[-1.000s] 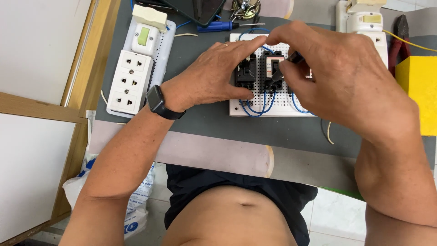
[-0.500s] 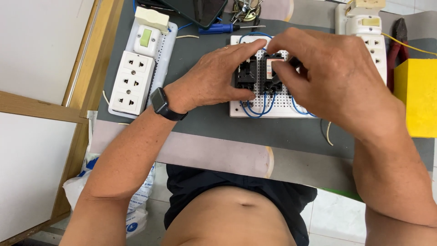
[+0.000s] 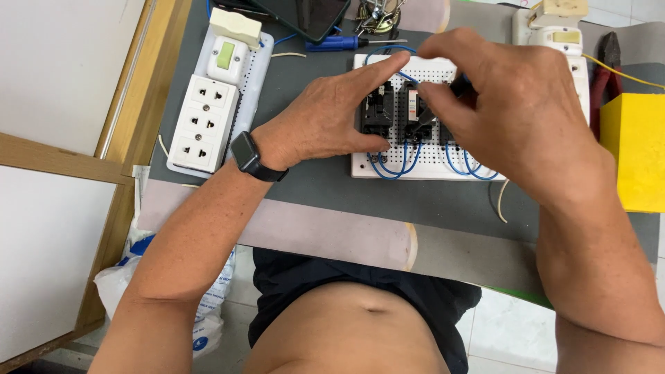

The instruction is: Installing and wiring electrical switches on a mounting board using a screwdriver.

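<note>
On the grey mat point(image 3: 305, 187), near its far edge, sits a white perforated board point(image 3: 429, 163) carrying black block-shaped components and loops of blue wire point(image 3: 391, 166), and both hands are working over it. Left hand point(image 3: 325, 121) lies flat on the board's near-left part, fingers spread and pressing beside the left black component point(image 3: 377, 111), with the forefinger stretched toward the board's top edge; it grips nothing, it only steadies. Right hand point(image 3: 512, 114) hovers above the board's right half, thumb and forefinger pinched together over the middle component point(image 3: 415, 114), which has a pale face with a red mark; whether something small is clamped between those fingertips I cannot tell, since the hand hides the spot. Compared with 1 second ago, the right hand has lifted and drawn a little to the right, so the middle component and the wire loops below it now show more plainly, while the left hand has stayed planted in much the same place. That suggests the fine work sits at the middle component, with the board held still under the other palm. A black watch point(image 3: 249, 156) rings the left wrist. Left of the board lies a white power strip point(image 3: 208, 125); a blue screwdriver point(image 3: 343, 43) rests beyond it, and a yellow box point(image 3: 634, 152) stands at the right.
</note>
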